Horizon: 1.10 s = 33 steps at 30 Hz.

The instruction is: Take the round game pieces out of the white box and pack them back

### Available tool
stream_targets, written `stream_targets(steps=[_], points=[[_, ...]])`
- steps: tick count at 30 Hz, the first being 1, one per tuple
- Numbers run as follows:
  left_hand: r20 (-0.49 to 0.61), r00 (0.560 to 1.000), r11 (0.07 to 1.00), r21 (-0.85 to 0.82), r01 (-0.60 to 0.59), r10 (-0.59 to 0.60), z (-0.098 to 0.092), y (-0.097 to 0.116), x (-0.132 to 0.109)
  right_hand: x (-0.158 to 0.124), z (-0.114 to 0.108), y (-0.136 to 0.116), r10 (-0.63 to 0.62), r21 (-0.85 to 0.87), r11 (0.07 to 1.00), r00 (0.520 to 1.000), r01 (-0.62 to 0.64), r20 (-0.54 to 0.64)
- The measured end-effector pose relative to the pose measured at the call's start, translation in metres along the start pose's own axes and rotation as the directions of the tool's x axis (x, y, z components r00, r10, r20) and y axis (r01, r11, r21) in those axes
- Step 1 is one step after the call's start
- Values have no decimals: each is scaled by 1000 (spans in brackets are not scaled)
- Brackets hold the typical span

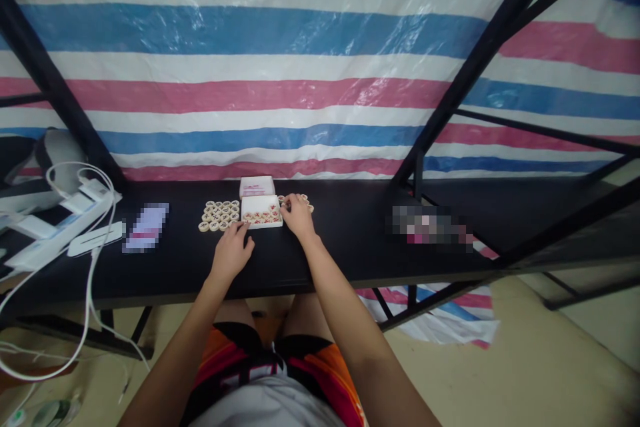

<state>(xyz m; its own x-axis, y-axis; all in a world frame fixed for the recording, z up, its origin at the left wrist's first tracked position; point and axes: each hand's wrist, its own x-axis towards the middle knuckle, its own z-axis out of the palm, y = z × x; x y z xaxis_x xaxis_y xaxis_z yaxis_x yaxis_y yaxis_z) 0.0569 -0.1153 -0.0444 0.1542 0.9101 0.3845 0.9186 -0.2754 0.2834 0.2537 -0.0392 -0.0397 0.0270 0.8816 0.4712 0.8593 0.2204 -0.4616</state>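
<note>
A small white open box [270, 205] lies on the black table, with several round cream Chinese chess pieces [263, 218] marked in red inside. My left hand [233, 252] rests palm down at the box's front left corner, fingers stretched and thumb apart, holding nothing visible. Left of the box, dark-marked Chinese chess pieces [219, 215] lie in rows. At the box's right edge is my right hand [299, 215], its fingers bent together; whatever they hold, if anything, is hidden. Beyond those fingers, a few more Chinese chess pieces [310, 203] show partly.
Behind the box lies its white lid [257, 186]. A phone [147, 227] and a white power strip [65, 227] with looping cables are on the left. At the right sits a blurred object [429, 227]. Black metal posts [450, 93] frame the striped sheet [260, 93].
</note>
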Motion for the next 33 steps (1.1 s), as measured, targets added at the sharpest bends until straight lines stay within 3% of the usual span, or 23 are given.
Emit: stream_targets(steps=[5,16,33], points=[[18,1000,1000,4,2,-2,0,0,0,2,8,2,-106,194,976,994,102,12],[9,1000,1000,-5,0,1,2,-1,0,3,17,5,-112,391,916,993,89,34],[10,1000,1000,1,-6,6,2,-2,0,4,16,3,-113,367,926,993,93,34]])
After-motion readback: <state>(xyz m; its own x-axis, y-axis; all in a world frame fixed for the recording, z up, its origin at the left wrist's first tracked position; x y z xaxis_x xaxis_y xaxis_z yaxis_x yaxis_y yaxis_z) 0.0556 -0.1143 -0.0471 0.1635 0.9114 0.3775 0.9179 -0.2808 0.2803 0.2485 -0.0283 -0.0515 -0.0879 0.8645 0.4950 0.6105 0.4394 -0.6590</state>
